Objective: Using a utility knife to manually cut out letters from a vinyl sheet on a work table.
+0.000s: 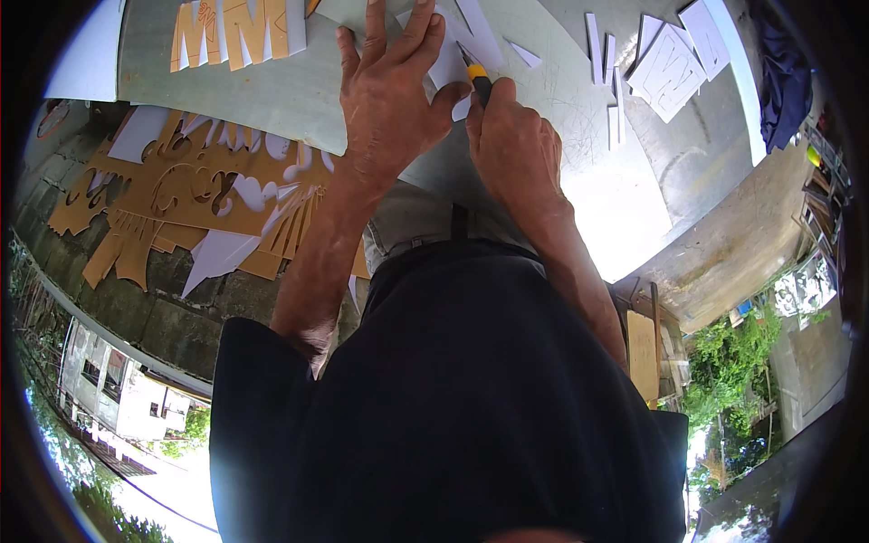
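Observation:
My right hand (516,139) is closed around a utility knife (479,80) with a black and yellow handle. Its blade tip touches or lies just over a white foam board piece (445,64). Flat beside it, fingers spread, my left hand (390,95) presses on a greyish sheet (346,13) and the edge of the white piece. A small white triangular offcut (524,54) lies right of the knife. Two cut letter shapes with brown paper facing (254,34) lie at the upper left of the grey work surface (292,95).
Thin white strips (595,47) and white squares with letter outlines (669,71) lie at the upper right. Brown and white cut-out scraps (183,190) are heaped on the block floor (163,305) at the left. Dark cloth (784,88) hangs by the table's right edge.

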Tool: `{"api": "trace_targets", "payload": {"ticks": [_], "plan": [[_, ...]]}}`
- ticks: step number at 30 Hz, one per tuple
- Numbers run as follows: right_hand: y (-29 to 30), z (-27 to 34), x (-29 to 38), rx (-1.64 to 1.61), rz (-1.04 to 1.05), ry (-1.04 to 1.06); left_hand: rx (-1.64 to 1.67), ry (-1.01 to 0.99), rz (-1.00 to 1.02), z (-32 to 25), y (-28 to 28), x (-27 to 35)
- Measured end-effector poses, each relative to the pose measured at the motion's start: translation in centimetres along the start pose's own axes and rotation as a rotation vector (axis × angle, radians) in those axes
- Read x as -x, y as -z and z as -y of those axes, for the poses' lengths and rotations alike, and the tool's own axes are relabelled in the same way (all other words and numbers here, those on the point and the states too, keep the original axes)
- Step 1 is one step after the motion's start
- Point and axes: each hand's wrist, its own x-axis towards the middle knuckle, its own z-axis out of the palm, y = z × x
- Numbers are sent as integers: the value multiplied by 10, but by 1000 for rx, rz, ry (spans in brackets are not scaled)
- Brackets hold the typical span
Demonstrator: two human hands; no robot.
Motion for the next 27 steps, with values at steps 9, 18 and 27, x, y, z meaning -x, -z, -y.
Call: {"api": "trace_targets", "payload": {"ticks": [9,18,27], "plan": [[43,26,-17,-51,290,-147,3,97,-7,-7,-10,6],[63,37,-21,-82,361,-138,-49,89,28,-14,-9,3],[41,31,-13,-52,319,-192,-106,114,76,-24,-13,5]]}}
